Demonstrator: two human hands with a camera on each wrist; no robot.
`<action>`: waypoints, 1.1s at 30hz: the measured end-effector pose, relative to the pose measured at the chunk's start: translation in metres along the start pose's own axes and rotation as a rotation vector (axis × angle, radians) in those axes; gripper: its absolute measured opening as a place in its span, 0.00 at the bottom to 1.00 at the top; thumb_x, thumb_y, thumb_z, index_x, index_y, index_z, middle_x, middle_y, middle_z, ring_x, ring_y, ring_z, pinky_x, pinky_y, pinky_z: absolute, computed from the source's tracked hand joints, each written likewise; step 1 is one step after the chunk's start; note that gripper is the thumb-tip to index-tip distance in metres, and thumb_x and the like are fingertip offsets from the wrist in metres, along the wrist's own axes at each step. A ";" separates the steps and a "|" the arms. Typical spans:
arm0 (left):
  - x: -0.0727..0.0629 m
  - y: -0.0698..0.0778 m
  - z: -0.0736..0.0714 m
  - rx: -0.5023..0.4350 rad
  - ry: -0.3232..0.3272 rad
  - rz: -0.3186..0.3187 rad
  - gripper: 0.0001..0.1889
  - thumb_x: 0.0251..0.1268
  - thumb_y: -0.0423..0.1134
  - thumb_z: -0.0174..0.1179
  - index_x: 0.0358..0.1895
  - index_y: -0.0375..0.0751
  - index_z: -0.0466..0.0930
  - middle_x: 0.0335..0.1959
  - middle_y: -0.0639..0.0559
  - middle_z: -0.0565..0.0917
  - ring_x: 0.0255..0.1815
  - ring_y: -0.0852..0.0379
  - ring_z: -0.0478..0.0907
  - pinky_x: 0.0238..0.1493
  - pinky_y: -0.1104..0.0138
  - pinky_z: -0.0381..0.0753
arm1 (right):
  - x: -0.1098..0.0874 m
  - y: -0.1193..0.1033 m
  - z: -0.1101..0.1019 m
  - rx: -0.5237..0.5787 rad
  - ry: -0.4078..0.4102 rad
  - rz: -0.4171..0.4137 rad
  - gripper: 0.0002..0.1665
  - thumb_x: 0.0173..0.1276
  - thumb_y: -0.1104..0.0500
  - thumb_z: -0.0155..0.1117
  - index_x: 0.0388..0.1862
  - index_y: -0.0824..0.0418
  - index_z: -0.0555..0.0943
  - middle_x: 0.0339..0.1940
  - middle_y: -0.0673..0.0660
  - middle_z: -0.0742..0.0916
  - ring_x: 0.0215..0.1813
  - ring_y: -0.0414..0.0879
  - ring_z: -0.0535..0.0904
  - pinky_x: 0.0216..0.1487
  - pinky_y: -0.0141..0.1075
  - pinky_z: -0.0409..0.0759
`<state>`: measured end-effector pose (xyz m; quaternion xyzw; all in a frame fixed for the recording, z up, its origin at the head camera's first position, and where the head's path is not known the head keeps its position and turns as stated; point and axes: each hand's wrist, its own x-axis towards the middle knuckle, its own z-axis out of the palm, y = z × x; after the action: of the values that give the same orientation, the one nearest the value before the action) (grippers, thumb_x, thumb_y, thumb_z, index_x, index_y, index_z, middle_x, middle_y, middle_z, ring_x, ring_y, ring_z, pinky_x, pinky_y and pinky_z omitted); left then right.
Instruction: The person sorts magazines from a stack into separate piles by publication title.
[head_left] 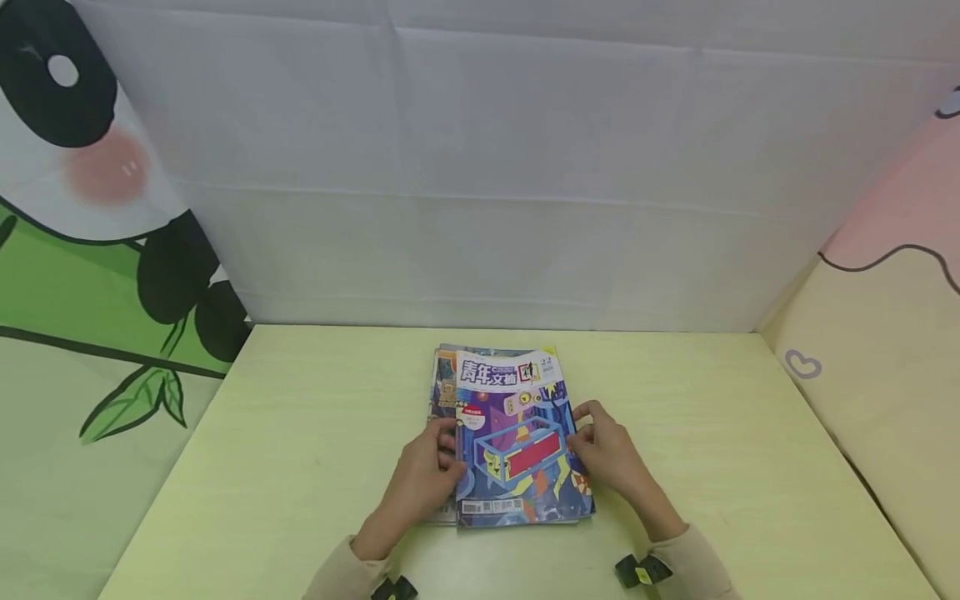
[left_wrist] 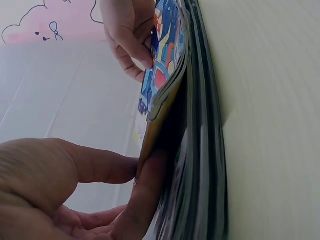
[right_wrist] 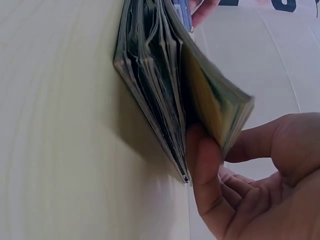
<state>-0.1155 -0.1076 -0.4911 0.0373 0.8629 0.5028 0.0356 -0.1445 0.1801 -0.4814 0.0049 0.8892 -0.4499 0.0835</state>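
Note:
A magazine [head_left: 517, 400] with a purple and blue cover lies on top of a stack of magazines [head_left: 444, 385], shifted a little to the right of those beneath. My left hand [head_left: 426, 467] pinches its left edge; in the left wrist view the thumb is on the cover and a finger [left_wrist: 147, 195] goes underneath. On the opposite edge my right hand [head_left: 611, 450] pinches it too, with the thumb above and fingers below. Dark gaps in both wrist views part the lifted edges of the top magazine [right_wrist: 220, 95] from the stack [right_wrist: 150, 55].
The stack rests on a pale yellow table [head_left: 315, 433], near its middle. A whitish wall sheet [head_left: 525, 167] rises behind the far edge. Cartoon-printed panels flank the table, with a green and white one [head_left: 75, 283] on the left and a pink and cream one [head_left: 885, 275] on the right.

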 end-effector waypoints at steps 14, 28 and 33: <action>0.004 0.013 0.013 -0.049 0.026 0.073 0.33 0.64 0.21 0.72 0.74 0.28 0.75 0.46 0.45 0.85 0.39 0.57 0.83 0.39 0.69 0.85 | -0.002 0.000 -0.027 0.097 -0.008 -0.019 0.16 0.83 0.68 0.63 0.65 0.67 0.75 0.41 0.61 0.93 0.37 0.49 0.86 0.33 0.39 0.88; 0.017 0.033 0.035 -0.086 0.016 0.144 0.33 0.66 0.24 0.72 0.74 0.29 0.74 0.52 0.41 0.87 0.44 0.52 0.88 0.43 0.67 0.88 | -0.001 0.016 -0.075 0.196 -0.061 -0.069 0.21 0.85 0.70 0.59 0.72 0.71 0.69 0.47 0.69 0.93 0.39 0.52 0.88 0.37 0.39 0.91; 0.021 0.039 0.046 -0.110 0.033 0.192 0.33 0.65 0.23 0.72 0.74 0.29 0.74 0.52 0.41 0.87 0.44 0.49 0.90 0.46 0.63 0.88 | -0.002 0.019 -0.091 0.206 -0.065 -0.066 0.22 0.85 0.69 0.59 0.73 0.71 0.69 0.49 0.70 0.93 0.41 0.53 0.89 0.39 0.39 0.92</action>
<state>-0.1306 -0.0462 -0.4802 0.1096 0.8269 0.5510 -0.0249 -0.1541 0.2649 -0.4434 -0.0304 0.8348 -0.5411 0.0967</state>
